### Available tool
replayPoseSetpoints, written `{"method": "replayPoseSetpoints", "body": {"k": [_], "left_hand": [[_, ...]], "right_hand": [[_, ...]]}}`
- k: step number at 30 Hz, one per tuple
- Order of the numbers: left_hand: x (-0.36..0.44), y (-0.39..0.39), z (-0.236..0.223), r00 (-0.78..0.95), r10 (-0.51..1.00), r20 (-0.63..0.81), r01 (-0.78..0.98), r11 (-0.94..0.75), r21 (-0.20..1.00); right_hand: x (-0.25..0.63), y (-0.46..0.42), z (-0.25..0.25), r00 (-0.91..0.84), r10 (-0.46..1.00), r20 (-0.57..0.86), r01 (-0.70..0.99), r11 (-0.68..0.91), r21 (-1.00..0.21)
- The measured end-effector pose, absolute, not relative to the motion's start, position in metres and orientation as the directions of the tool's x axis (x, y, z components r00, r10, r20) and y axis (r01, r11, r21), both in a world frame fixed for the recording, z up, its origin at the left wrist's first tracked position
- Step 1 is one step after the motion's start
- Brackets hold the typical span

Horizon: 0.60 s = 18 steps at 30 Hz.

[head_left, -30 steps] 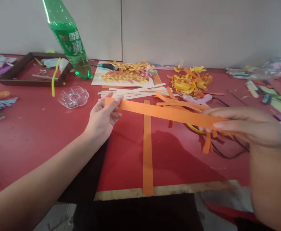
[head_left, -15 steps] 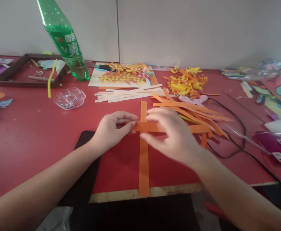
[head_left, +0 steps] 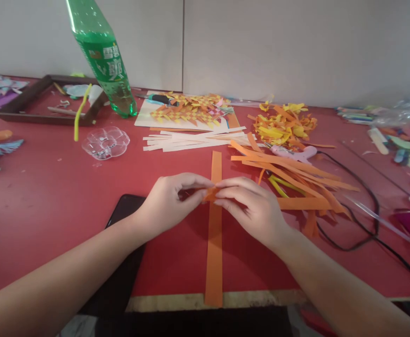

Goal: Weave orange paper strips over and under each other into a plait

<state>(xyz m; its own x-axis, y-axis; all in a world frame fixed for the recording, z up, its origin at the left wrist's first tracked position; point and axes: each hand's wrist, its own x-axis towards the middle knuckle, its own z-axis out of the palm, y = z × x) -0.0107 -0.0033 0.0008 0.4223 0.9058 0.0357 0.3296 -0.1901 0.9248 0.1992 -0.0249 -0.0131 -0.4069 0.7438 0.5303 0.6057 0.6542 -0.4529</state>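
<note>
A long orange paper strip (head_left: pixel 214 252) runs up the red tabletop in front of me, its near end over the table's edge. Across it lies a second orange paper strip (head_left: pixel 211 193), pinched where the two cross. My left hand (head_left: pixel 175 201) grips that crosswise strip from the left, thumb against fingertips. From the right, my right hand (head_left: pixel 254 206) pinches the same strip, its fingertips almost meeting the left ones. The crosswise strip's right end (head_left: pixel 305 203) shows beyond my right hand; its left end is hidden by my fingers.
Loose orange strips (head_left: pixel 289 168) and a pink glue gun (head_left: pixel 296 153) with a black cord lie to the right. White strips (head_left: pixel 194 140), a clear flower-shaped dish (head_left: pixel 105 143), a green bottle (head_left: pixel 102 61) and a dark frame (head_left: pixel 43 119) stand behind. A black phone (head_left: pixel 122 210) is under my left forearm.
My right hand has closed its fingers onto the crosswise strip beside the left hand; before, they were apart. The view has shifted slightly left. The left hand keeps its pinch.
</note>
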Motion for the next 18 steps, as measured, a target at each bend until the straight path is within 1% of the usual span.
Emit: {"method": "replayPoseSetpoints", "body": {"k": [6,8,10,14,16,18], "left_hand": [[-0.0140,-0.0038,-0.0004,0.530,0.823,0.206,0.414,-0.462,0.784],[-0.0144,-0.0043,-0.0014,0.534,0.807,0.253,0.431,-0.517,0.740],[-0.0140,-0.0050,-0.0018,0.525,0.804,0.281,0.432,-0.536,0.725],[-0.0125,-0.0069,0.0003,0.502,0.815,0.288,0.434,-0.526,0.732],[-0.0117,-0.0080,0.0026,0.475,0.834,0.281,0.437,-0.501,0.747],[-0.0110,-0.0092,0.0052,0.422,0.865,0.272,0.439,-0.457,0.773]], "right_hand": [[0.1996,-0.0268,-0.0122,-0.371,0.742,0.558,0.610,0.648,-0.456],[0.1984,-0.0283,-0.0113,-0.366,0.743,0.561,0.601,0.649,-0.467],[0.1974,-0.0294,-0.0112,-0.364,0.740,0.566,0.588,0.654,-0.477],[0.1966,-0.0298,-0.0110,-0.364,0.739,0.567,0.578,0.657,-0.485],[0.1966,-0.0309,-0.0085,-0.354,0.714,0.604,0.599,0.669,-0.440],[0.1961,-0.0344,-0.0044,-0.320,0.652,0.687,0.637,0.686,-0.353]]}}
